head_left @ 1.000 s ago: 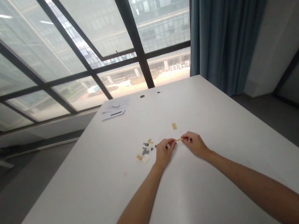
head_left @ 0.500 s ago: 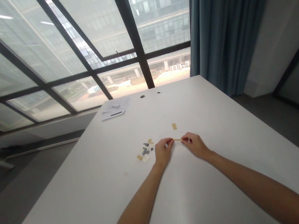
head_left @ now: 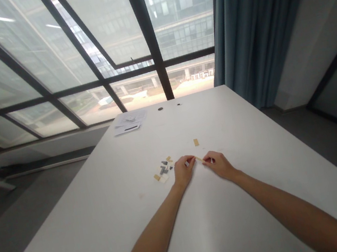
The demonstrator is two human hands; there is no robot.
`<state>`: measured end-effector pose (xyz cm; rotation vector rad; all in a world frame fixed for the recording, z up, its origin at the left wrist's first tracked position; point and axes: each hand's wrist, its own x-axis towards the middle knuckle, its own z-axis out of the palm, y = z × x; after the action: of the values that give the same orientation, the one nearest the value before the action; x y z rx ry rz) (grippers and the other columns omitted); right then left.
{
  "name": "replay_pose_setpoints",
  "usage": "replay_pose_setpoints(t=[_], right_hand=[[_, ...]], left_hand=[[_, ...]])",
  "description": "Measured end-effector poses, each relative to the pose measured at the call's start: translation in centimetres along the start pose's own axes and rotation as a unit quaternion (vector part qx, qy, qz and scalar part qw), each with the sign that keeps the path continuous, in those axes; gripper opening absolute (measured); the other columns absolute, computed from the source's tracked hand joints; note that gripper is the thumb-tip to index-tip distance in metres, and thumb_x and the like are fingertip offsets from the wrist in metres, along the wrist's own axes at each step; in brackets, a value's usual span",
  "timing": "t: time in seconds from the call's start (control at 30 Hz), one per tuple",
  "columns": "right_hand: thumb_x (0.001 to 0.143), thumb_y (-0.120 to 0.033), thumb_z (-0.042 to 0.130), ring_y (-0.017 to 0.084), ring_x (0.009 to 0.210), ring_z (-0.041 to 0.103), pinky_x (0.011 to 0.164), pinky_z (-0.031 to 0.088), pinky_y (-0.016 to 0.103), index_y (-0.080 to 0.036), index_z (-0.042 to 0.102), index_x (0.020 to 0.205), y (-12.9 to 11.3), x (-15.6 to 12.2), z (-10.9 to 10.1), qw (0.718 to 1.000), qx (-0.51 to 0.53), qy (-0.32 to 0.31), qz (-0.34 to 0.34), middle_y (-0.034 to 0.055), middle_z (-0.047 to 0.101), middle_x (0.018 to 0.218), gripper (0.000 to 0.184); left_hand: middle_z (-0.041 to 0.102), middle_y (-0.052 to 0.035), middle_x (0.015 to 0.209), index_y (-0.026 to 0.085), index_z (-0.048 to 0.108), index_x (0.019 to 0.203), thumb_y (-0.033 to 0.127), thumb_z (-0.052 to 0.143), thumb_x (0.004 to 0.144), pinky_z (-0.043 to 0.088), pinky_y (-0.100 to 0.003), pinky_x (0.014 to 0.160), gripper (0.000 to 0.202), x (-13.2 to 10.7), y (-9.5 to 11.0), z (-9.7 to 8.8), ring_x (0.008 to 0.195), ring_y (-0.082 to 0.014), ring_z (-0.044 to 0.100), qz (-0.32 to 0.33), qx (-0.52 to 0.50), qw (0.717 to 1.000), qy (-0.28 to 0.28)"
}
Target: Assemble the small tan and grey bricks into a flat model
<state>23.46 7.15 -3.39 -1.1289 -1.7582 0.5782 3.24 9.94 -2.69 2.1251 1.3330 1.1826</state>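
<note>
Together, both hands [head_left: 184,170] [head_left: 221,164] pinch a slim, tan strip [head_left: 199,159].

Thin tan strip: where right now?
In the head view, just right of centre: the strip is held between left hand and right hand, below the tan rectangle.

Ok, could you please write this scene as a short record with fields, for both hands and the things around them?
Left hand: fingertips pinch one end of a thin tan strip
Right hand: fingertips at the other end of the strip
Beyond the hands: a tan rectangular piece, on the white table
Left of left hand: loose small pieces, gray, tan and whitish
Far end of table: papers at left, a dark disc, a dark item too small to identify
Background: windows, blue curtain at right
</note>
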Motion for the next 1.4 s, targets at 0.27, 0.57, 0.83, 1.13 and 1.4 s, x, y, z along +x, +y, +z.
replay_pose_setpoints(t=[0.27, 0.57, 0.83, 1.13, 1.4], right_hand=[[0.083, -0.028, 0.071, 0.015, 0.068, 0.056, 0.066, 0.043, 0.028, -0.018, 0.068, 0.081, 0.2, 0.0, 0.1, 1.0, -0.001, -0.001, -0.006, 0.0009, 0.065, 0.074, 0.01], [0.084, -0.025, 0.071, 0.014, 0.068, 0.055, 0.066, 0.043, 0.027, -0.018, 0.068, 0.081, 0.4, -0.1, 0.2, 1.0, -0.005, -0.003, -0.011, 0.0001, 0.064, 0.074, 0.008], [0.086, -0.026, 0.067, 0.015, 0.068, 0.056, 0.065, 0.043, 0.027, -0.018, 0.067, 0.081, 0.0, -0.1, 0.1, 1.0, -0.009, -0.007, -0.025, 0.0014, 0.064, 0.075, 0.01], [0.09, -0.025, 0.061, 0.015, 0.069, 0.055, 0.064, 0.043, 0.027, -0.019, 0.067, 0.086, -0.8, -0.1, 0.0, 0.999, -0.002, -0.014, -0.035, 0.0021, 0.064, 0.077, 0.009], [0.091, -0.023, 0.06, 0.015, 0.072, 0.055, 0.067, 0.043, 0.027, -0.02, 0.067, 0.09, -0.8, -0.2, 0.1, 0.998, -0.017, -0.02, -0.054, 0.0013, 0.062, 0.079, 0.007]], left_hand=[[0.074, -0.0043, 0.091, 0.02, 0.072, 0.105, 0.029, 0.062, 0.09, 0.051, -0.028, 0.07, 0.02, 0.0, 0.3, 0.1, 0.08, -0.0157, 0.065, 0.013, -0.008, 0.999, -0.033], [0.073, -0.0048, 0.096, 0.021, 0.068, 0.116, 0.032, 0.069, 0.086, 0.05, -0.027, 0.069, 0.031, -0.1, 0.2, 0.0, 0.084, -0.0162, 0.064, 0.027, -0.013, 0.997, -0.073], [0.073, -0.0036, 0.1, 0.023, 0.066, 0.119, 0.031, 0.074, 0.083, 0.051, -0.027, 0.069, 0.038, -0.1, 0.3, -0.1, 0.086, -0.0164, 0.063, 0.036, -0.025, 0.996, -0.082], [0.072, -0.0056, 0.1, 0.024, 0.065, 0.123, 0.035, 0.069, 0.086, 0.051, -0.029, 0.07, 0.039, -0.1, 0.5, -0.3, 0.088, -0.0175, 0.062, 0.045, -0.035, 0.994, -0.091], [0.07, -0.0056, 0.106, 0.024, 0.059, 0.131, 0.029, 0.065, 0.087, 0.051, -0.026, 0.068, 0.044, -0.3, 1.1, -0.6, 0.088, -0.0155, 0.061, 0.057, -0.057, 0.991, -0.104]])
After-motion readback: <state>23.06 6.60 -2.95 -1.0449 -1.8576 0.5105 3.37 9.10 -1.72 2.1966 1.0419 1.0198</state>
